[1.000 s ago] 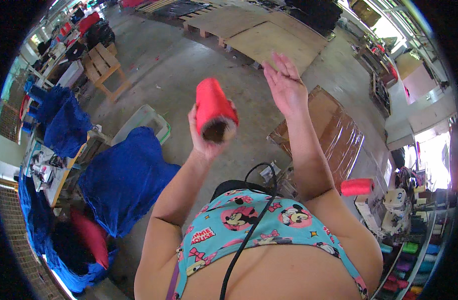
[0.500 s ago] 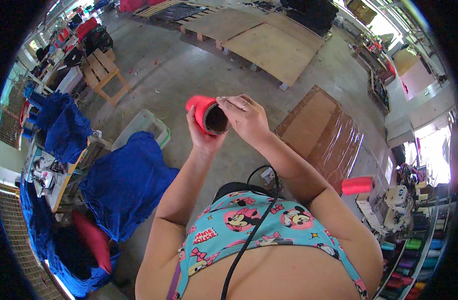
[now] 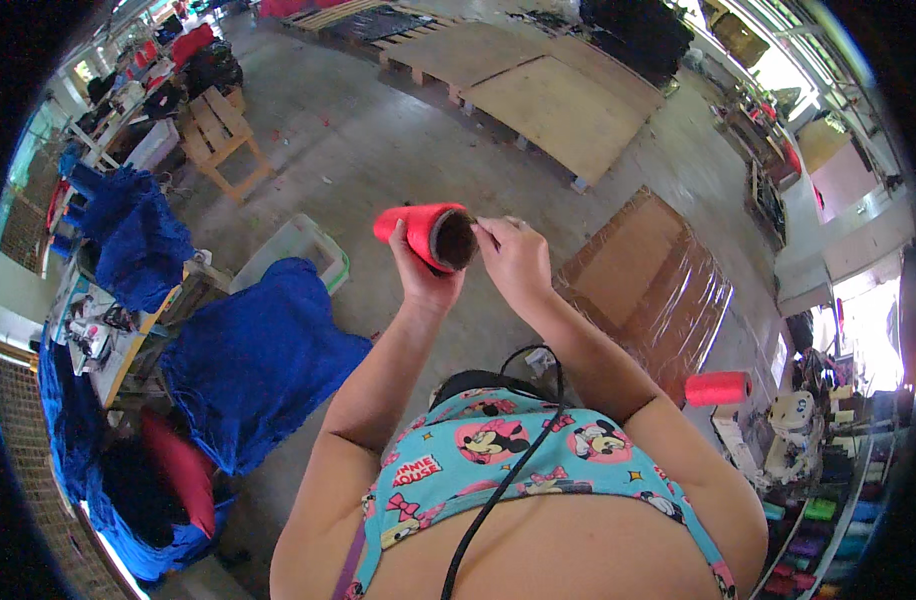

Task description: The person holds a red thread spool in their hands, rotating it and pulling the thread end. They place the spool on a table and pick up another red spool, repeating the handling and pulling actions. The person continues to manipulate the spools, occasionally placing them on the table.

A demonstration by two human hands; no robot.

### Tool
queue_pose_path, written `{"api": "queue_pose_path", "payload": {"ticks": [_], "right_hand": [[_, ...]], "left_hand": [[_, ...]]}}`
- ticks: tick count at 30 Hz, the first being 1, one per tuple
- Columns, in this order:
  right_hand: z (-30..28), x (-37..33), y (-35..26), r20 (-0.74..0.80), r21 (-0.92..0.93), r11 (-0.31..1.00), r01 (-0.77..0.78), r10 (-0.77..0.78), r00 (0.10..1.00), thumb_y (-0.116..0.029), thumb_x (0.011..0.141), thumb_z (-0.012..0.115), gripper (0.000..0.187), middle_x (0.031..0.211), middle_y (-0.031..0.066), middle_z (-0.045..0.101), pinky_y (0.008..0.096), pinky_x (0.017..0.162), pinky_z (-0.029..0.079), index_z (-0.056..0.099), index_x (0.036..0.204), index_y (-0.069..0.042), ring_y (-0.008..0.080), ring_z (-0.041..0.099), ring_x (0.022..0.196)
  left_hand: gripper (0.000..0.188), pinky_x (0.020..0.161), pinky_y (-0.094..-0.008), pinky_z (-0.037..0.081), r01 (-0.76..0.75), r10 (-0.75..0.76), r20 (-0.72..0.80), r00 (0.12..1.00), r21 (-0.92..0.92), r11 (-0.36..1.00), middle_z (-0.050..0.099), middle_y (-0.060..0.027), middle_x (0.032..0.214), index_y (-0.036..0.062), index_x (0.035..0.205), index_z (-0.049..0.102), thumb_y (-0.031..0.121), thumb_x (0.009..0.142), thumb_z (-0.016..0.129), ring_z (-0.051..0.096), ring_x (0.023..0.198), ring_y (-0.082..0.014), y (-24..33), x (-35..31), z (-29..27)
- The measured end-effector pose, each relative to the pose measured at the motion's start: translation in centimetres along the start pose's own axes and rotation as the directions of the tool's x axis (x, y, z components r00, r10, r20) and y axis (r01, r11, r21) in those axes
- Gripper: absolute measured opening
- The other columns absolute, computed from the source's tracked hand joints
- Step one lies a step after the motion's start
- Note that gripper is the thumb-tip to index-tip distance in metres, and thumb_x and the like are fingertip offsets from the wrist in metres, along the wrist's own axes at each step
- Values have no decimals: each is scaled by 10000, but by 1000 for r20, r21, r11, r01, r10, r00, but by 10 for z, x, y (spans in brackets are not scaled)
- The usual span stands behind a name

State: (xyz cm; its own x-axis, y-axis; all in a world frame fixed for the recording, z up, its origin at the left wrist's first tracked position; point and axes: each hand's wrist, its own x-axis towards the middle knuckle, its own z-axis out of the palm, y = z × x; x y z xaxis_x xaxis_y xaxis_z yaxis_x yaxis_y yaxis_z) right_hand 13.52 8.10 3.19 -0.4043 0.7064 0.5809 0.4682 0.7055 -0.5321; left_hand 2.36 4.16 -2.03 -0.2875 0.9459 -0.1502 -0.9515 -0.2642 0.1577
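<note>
Head view: a red thread cone [image 3: 424, 225] in the left hand [image 3: 430, 285], above the floor [image 3: 363, 130].
The left hand wraps the cone, its hollow end facing right; the right hand [image 3: 521, 260] has its fingers bunched narrowly beside that rim, whether pinching anything I cannot tell; blue fabric [image 3: 263, 360] lies left.

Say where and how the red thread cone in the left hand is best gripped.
Probably around the wound side of the red thread cone, from below and nearer the person, as the left hand holds it. It lies sideways, its hollow open end facing right and toward the person; gripping the rounded body leaves that end clear, with the right hand close beside its rim.
</note>
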Motion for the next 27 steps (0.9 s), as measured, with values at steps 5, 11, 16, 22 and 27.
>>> {"api": "queue_pose_path", "payload": {"ticks": [5, 11, 16, 22, 27], "right_hand": [[-5, 0, 3, 186, -46, 994, -98, 105, 977, -175, 780, 582, 162, 748, 158, 605, 411, 609, 459, 612, 779, -16, 339, 587, 702], [-7, -8, 24, 435, 7, 963, -271, 241, 868, -152, 766, 592, 135, 714, 141, 617, 369, 597, 457, 624, 785, -22, 295, 599, 669], [-18, -6, 42, 592, -325, 943, 76, 140, 794, -154, 777, 594, 133, 775, 142, 616, 336, 611, 459, 618, 815, -29, 245, 601, 701], [-19, 15, -3, 518, 298, 943, -147, -30, 855, -164, 773, 619, 147, 780, 131, 602, 355, 653, 465, 600, 808, -23, 312, 578, 733], [-10, 8, -11, 464, 194, 981, 13, -104, 880, -151, 772, 625, 152, 765, 130, 569, 343, 608, 458, 578, 778, -6, 309, 560, 691]], "left_hand": [[625, 879, -377, 449, -77, 80, -43, 996, 56, 995, 586, -93, 1055, 89, 1116, 496, 580, 732, 541, 574, 947, -240, -1, 8, -14], [578, 911, -359, 406, -68, 69, -60, 996, 26, 997, 566, -50, 1081, 103, 1139, 468, 528, 757, 562, 541, 1006, -207, 3, 8, -5], [577, 917, -354, 401, -144, 149, -110, 983, 55, 988, 568, -53, 1072, 91, 1133, 467, 522, 761, 564, 542, 1001, -208, 13, 6, 2], [556, 871, -381, 451, -149, 155, -70, 985, 94, 984, 587, -101, 1035, 65, 1112, 472, 510, 784, 539, 574, 949, -250, 6, 16, -11], [546, 857, -384, 457, -52, 56, -23, 998, 129, 990, 588, -114, 1016, 62, 1102, 473, 513, 797, 513, 581, 927, -261, -2, 2, 3]]}}
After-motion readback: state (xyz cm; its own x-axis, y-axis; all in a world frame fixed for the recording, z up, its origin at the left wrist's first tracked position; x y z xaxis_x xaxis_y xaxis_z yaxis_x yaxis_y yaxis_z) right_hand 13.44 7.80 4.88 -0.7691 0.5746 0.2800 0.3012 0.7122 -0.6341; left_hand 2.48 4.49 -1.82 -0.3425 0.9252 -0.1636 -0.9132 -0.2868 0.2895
